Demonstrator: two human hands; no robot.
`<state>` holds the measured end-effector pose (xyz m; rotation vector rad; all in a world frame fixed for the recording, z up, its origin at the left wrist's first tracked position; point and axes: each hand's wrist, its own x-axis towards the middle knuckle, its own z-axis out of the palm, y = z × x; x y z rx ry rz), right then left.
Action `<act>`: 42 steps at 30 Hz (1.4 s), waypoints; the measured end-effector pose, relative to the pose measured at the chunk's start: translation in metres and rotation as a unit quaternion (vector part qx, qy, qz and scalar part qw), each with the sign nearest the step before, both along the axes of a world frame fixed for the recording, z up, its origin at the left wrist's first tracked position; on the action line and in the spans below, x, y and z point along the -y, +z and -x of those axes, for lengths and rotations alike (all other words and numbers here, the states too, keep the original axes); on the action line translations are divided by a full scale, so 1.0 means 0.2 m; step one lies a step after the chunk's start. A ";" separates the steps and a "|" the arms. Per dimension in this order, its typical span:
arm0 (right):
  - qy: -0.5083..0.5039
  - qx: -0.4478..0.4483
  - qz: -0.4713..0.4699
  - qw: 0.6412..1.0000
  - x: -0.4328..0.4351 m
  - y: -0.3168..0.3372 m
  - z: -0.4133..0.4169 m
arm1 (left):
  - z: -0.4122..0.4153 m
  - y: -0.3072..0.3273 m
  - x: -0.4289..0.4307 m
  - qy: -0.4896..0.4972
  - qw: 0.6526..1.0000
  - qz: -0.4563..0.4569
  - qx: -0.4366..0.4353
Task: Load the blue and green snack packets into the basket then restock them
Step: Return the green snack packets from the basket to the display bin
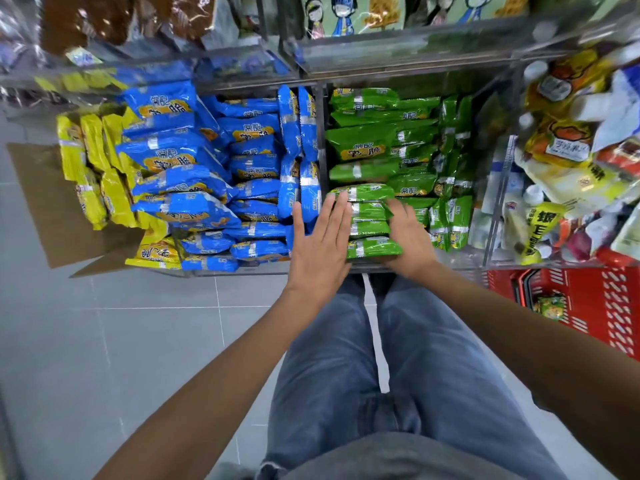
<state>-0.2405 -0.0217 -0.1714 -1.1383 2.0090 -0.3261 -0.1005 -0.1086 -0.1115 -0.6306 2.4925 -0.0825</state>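
Fingers (341, 211) of the left hand (320, 247) lie straight against the left side of a stack of green packets (370, 225) at the near edge of the shelf (457, 263); the right hand (407, 237) presses its right side, finger curl unclear. Blue packets (214, 174) fill the compartment left of it; a red basket (609, 306) stands near right.

We have one head-worn wide-angle view. It faces forward and steeply down, close above the green snack packets (372, 216), with the shelf (398, 69) far and our legs (398, 358) near.
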 end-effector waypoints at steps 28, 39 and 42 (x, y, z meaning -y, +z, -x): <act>-0.073 0.032 -0.038 0.996 -0.18 0.34 0.12 | -0.09 0.24 0.07 0.251 0.921 -0.201 -0.219; -0.175 0.139 0.041 0.974 -0.25 0.59 0.01 | -0.32 0.29 -0.17 0.572 0.689 -0.332 -0.294; -0.211 0.148 0.046 0.965 -0.25 0.60 -0.06 | -0.43 0.26 -0.18 0.568 0.685 -0.361 -0.282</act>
